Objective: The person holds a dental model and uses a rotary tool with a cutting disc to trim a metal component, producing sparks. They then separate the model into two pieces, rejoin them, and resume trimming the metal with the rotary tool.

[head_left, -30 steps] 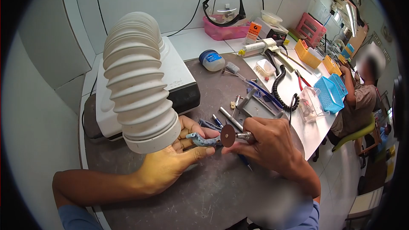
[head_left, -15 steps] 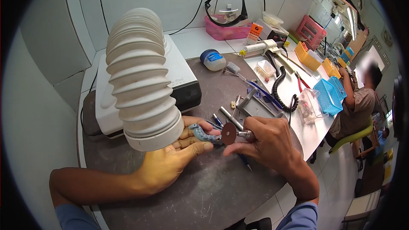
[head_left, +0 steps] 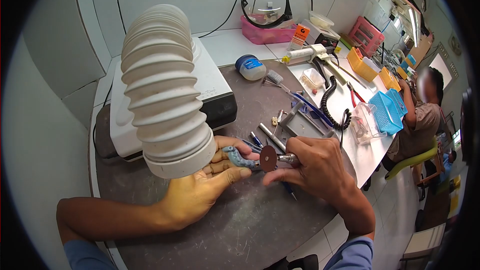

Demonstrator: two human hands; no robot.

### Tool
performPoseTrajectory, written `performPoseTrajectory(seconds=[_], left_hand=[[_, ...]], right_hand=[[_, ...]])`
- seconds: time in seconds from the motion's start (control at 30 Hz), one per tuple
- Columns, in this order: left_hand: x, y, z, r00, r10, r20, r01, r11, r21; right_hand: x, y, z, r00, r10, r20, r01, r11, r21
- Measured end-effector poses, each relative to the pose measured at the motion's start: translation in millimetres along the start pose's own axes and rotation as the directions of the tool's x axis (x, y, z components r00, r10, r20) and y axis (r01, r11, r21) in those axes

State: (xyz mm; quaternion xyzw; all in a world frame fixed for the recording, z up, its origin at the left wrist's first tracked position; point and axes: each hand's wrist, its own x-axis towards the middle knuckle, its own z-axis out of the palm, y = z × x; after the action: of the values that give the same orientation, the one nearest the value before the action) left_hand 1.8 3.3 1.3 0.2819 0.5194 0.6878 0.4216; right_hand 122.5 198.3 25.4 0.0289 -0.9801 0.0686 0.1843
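Note:
My left hand (head_left: pixel 197 192) is closed on a curved blue-grey dental arch piece (head_left: pixel 237 157), with fingers behind it and the thumb stretched along its near side. Part of the piece's right end is hidden behind a brown cutting disc (head_left: pixel 268 153). The disc sits at the tip of a metal rotary handpiece (head_left: pixel 287 158), which my right hand (head_left: pixel 322 170) grips with bent fingers, the thumb pointing left toward the arch piece. Over the left fingers hangs the rim of a white corrugated suction hose (head_left: pixel 162 90).
Pens and metal tools (head_left: pixel 269 135) lie behind my hands on the dark bench mat (head_left: pixel 225 235), beside a grey tray (head_left: pixel 303 123). Farther back are a blue-lidded jar (head_left: pixel 251 68), safety glasses (head_left: pixel 270 22) and blue baskets (head_left: pixel 384 112). A co-worker (head_left: pixel 422 115) sits at the right.
The view has shifted slightly. Both hands, the arch piece and the disc keep nearly the same places relative to each other.

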Motion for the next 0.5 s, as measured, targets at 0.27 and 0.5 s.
performPoseTrajectory(seconds=[0.27, 0.5], left_hand=[[0.0, 0.0, -0.1, 1.0, 0.003, 0.002, -0.003, 1.0, -0.014], [-0.2, 0.2, 0.2, 1.0, -0.003, 0.003, 0.003, 1.0, -0.014]], right_hand=[[0.8, -0.5, -0.7, 1.0, -0.005, 0.008, 0.005, 1.0, -0.003], [0.9, -0.8, -0.3, 1.0, -0.007, 0.001, 0.007, 1.0, 0.003]])
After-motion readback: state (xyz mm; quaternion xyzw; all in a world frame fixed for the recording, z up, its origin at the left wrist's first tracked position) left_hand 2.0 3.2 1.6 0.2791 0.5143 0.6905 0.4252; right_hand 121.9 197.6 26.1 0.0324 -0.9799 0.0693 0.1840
